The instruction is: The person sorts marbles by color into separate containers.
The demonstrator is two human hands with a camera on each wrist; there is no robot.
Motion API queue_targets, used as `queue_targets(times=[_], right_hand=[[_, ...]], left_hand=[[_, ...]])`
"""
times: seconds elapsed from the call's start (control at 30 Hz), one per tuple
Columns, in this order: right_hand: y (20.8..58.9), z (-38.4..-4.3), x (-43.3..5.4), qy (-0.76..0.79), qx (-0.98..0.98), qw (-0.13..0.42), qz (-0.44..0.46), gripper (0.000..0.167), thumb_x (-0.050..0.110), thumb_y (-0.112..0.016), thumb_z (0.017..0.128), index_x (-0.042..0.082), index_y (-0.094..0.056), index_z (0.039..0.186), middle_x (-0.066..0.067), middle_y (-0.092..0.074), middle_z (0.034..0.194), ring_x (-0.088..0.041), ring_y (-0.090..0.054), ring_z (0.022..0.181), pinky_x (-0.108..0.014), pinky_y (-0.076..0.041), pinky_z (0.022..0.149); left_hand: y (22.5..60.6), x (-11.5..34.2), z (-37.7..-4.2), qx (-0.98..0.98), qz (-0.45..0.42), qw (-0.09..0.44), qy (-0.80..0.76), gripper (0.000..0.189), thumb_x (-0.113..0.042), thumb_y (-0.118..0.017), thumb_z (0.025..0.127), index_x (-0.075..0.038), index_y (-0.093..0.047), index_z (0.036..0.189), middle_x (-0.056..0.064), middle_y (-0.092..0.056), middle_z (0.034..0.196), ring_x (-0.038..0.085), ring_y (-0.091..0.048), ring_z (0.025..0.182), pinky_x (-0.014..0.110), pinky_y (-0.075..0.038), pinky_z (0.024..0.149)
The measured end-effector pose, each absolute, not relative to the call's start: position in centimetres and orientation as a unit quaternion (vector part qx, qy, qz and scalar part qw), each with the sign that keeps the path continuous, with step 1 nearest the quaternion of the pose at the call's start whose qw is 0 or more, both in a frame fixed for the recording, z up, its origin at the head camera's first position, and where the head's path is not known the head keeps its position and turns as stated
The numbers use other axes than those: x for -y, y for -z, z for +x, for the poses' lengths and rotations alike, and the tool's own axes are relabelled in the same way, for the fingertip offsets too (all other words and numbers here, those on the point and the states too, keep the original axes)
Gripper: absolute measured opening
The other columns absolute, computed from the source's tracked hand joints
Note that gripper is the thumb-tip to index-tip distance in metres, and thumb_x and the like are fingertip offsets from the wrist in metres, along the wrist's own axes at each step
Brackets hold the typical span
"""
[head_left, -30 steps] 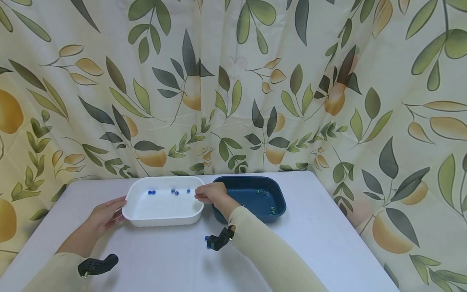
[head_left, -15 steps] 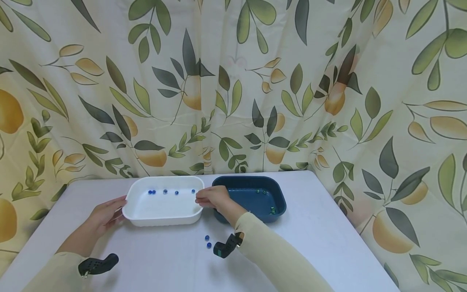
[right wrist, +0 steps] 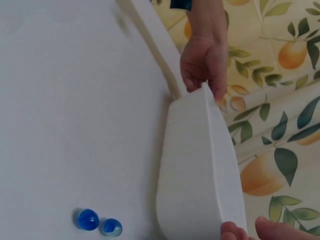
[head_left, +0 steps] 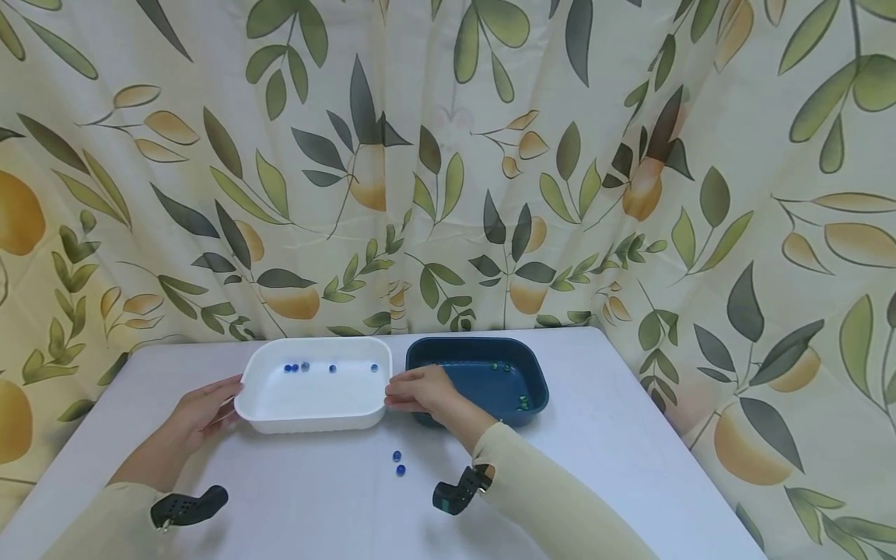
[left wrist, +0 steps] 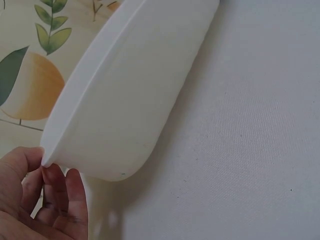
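A white tray (head_left: 311, 424) stands at the left on the table, with several blue marbles (head_left: 332, 369) spread along its far side. My left hand (head_left: 201, 414) pinches its left rim, the thumb over the edge and the fingers curled beneath it in the left wrist view. My right hand (head_left: 428, 389) is at the tray's right end, its fingertips beside the rim. In the right wrist view these fingers (right wrist: 232, 231) are only partly visible, spread with a gap, and no marble shows between them. Two loose blue marbles (right wrist: 87, 219) lie on the table in front.
To the right stands a dark blue tray (head_left: 490, 381) with several green marbles (head_left: 523, 403) in it, partly hidden by the right hand. Behind the white-covered table (head_left: 294, 498) hangs a leaf-and-fruit patterned curtain (head_left: 448, 155). Black cameras (head_left: 189, 507) sit on both wrists.
My right hand has drawn back to the right from over the white tray's edge. Inside that tray, one marble rolled right and others rolled left. The left hand has stayed put.
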State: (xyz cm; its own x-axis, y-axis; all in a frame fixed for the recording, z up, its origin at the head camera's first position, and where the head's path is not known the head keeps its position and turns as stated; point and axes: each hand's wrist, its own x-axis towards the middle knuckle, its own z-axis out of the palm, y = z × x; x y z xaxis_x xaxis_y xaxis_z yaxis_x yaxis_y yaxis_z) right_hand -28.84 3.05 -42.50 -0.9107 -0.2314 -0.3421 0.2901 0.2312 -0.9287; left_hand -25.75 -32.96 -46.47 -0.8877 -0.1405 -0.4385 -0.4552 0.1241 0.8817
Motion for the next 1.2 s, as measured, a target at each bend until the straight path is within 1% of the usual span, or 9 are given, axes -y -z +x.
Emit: queue_targets(times=[0.13,0.27,0.43,0.57,0.7,0.77,1.03,1.1,1.2], right_hand=[[42.6,-28.0,-3.8,0.603,-0.768,0.216,0.004,0.033,0.012,-0.072,0.089,-0.004,-0.068,0.118,-0.014,-0.075,0.097,-0.022,-0.074,0.089,-0.03,-0.059,0.08],[42.7,-27.4,-4.4,0.597,-0.772,0.218,0.004,0.029,0.013,-0.071,0.09,-0.001,-0.07,0.116,-0.012,-0.075,0.097,-0.022,-0.074,0.088,-0.028,-0.059,0.078],[42.7,-26.8,-5.2,0.592,-0.776,0.218,-0.001,0.03,0.013,-0.072,0.089,-0.002,-0.07,0.115,-0.012,-0.075,0.096,-0.022,-0.074,0.087,-0.029,-0.06,0.077],[42.8,-26.0,-5.8,0.58,-0.784,0.219,-0.015,0.03,0.015,-0.072,0.09,-0.002,-0.07,0.114,-0.01,-0.075,0.095,-0.02,-0.074,0.086,-0.03,-0.06,0.078],[43.2,-25.2,-6.4,0.568,-0.793,0.217,-0.033,0.029,0.017,-0.072,0.09,-0.002,-0.071,0.112,-0.009,-0.075,0.093,-0.019,-0.074,0.084,-0.03,-0.06,0.078],[43.4,-24.7,-6.7,0.564,-0.796,0.216,-0.04,0.028,0.016,-0.072,0.089,-0.002,-0.072,0.111,-0.009,-0.076,0.092,-0.019,-0.074,0.083,-0.03,-0.06,0.077],[45.3,-23.4,-7.5,0.558,-0.8,0.219,-0.037,0.025,0.011,-0.074,0.086,-0.002,-0.073,0.107,-0.009,-0.075,0.092,-0.021,-0.074,0.08,-0.032,-0.061,0.074],[45.8,-23.2,-7.6,0.556,-0.801,0.218,-0.036,0.024,0.009,-0.075,0.085,-0.003,-0.073,0.106,-0.01,-0.075,0.091,-0.022,-0.074,0.079,-0.033,-0.061,0.072],[46.5,-22.9,-7.8,0.558,-0.8,0.216,-0.035,0.023,0.006,-0.075,0.084,-0.004,-0.073,0.104,-0.011,-0.075,0.089,-0.022,-0.074,0.078,-0.034,-0.061,0.071]], left_hand=[[46.4,32.9,-25.7,-0.738,-0.203,0.123,-0.631,0.068,-0.035,-0.054,0.101,-0.003,-0.026,0.154,0.023,-0.025,0.158,-0.007,-0.055,0.078,0.018,-0.055,0.078],[46.3,32.8,-25.6,-0.741,-0.203,0.123,-0.628,0.067,-0.035,-0.053,0.101,-0.003,-0.027,0.154,0.023,-0.025,0.158,-0.006,-0.055,0.079,0.019,-0.055,0.078],[46.3,32.8,-25.6,-0.743,-0.203,0.124,-0.626,0.067,-0.036,-0.051,0.102,-0.003,-0.026,0.154,0.023,-0.024,0.158,-0.005,-0.054,0.083,0.019,-0.055,0.079],[46.4,32.9,-25.6,-0.744,-0.204,0.125,-0.624,0.067,-0.037,-0.05,0.102,-0.003,-0.026,0.154,0.023,-0.023,0.159,-0.001,-0.055,0.089,0.019,-0.055,0.08],[46.5,32.9,-25.6,-0.747,-0.202,0.127,-0.62,0.066,-0.037,-0.049,0.102,-0.003,-0.025,0.154,0.024,-0.022,0.159,0.005,-0.057,0.099,0.019,-0.055,0.08],[46.5,32.9,-25.6,-0.748,-0.203,0.127,-0.619,0.067,-0.037,-0.049,0.102,-0.003,-0.025,0.154,0.024,-0.022,0.159,0.006,-0.057,0.1,0.019,-0.055,0.08],[46.3,32.8,-25.7,-0.751,-0.2,0.126,-0.616,0.067,-0.038,-0.049,0.102,-0.003,-0.026,0.154,0.024,-0.023,0.159,0.004,-0.057,0.097,0.018,-0.055,0.079],[46.3,32.8,-25.7,-0.751,-0.201,0.126,-0.616,0.066,-0.037,-0.049,0.102,-0.003,-0.026,0.154,0.024,-0.023,0.159,0.007,-0.057,0.1,0.018,-0.055,0.079],[46.2,32.7,-25.7,-0.751,-0.204,0.125,-0.615,0.066,-0.037,-0.049,0.103,-0.003,-0.026,0.154,0.024,-0.023,0.159,0.017,-0.058,0.11,0.018,-0.055,0.079]])
